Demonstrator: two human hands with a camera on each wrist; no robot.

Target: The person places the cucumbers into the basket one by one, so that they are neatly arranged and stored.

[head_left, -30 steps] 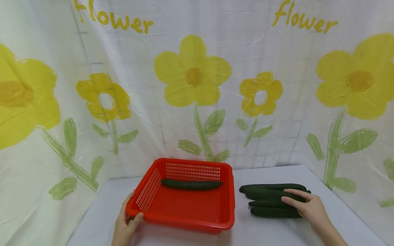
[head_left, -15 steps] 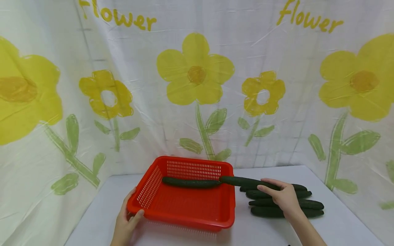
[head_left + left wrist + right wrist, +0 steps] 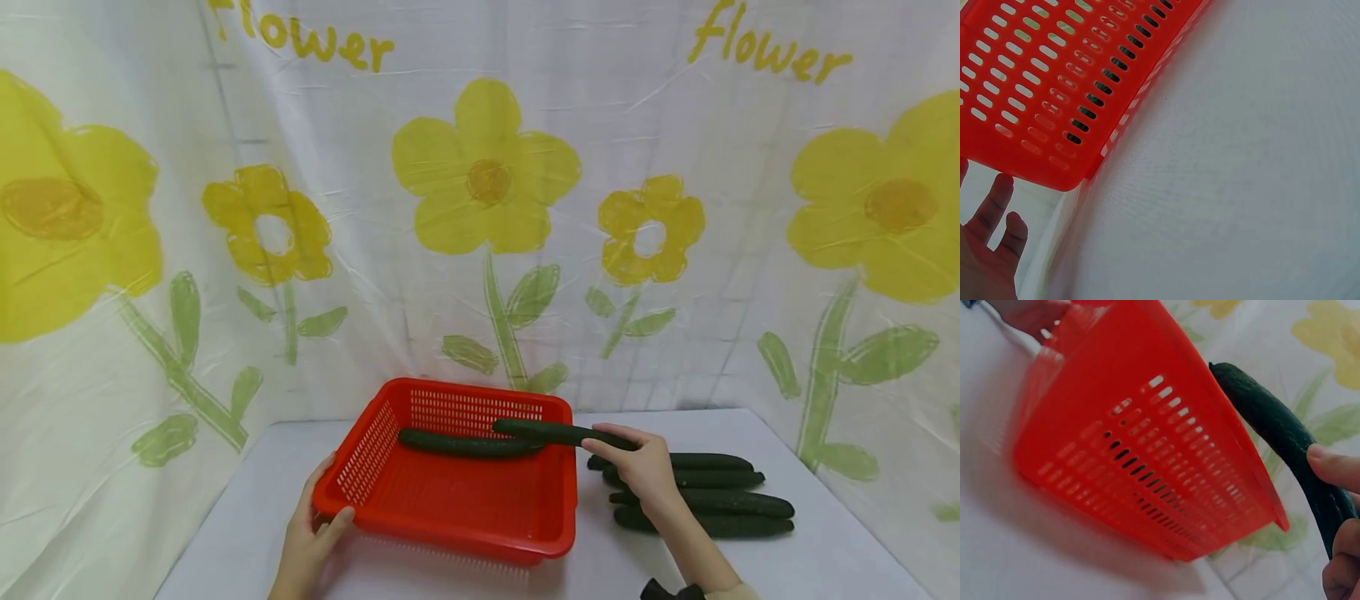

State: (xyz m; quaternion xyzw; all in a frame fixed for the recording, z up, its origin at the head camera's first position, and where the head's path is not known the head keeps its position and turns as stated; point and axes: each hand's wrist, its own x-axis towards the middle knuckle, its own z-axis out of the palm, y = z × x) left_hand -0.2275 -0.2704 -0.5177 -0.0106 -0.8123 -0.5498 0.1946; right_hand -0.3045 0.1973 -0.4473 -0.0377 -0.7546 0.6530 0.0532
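Note:
A dark green cucumber (image 3: pixel 543 431) is held by its right end in my right hand (image 3: pixel 641 462), thumb on the near side. Its free end reaches over the right rim of the red plastic basket (image 3: pixel 450 533). In the right wrist view this cucumber (image 3: pixel 1269 419) slants above the basket's slotted wall (image 3: pixel 1147 450). Inside the basket, another cucumber (image 3: pixel 465 444) lies along the back. My left hand (image 3: pixel 307 533) grips the basket's front left corner, thumb over the front rim. The left wrist view shows fingertips at the edge of the basket (image 3: pixel 1041 172).
Several more cucumbers (image 3: pixel 731 502) lie side by side on the white table (image 3: pixel 600 571), right of the basket and partly behind my right forearm. A white curtain (image 3: pixel 360 250) printed with yellow flowers hangs behind the table. Something black (image 3: pixel 671 590) sits at my right cuff.
My right hand has lifted a cucumber from the pile and carried it left, its tip now over the basket. The left hand keeps its grip on the corner. The head view has shifted slightly.

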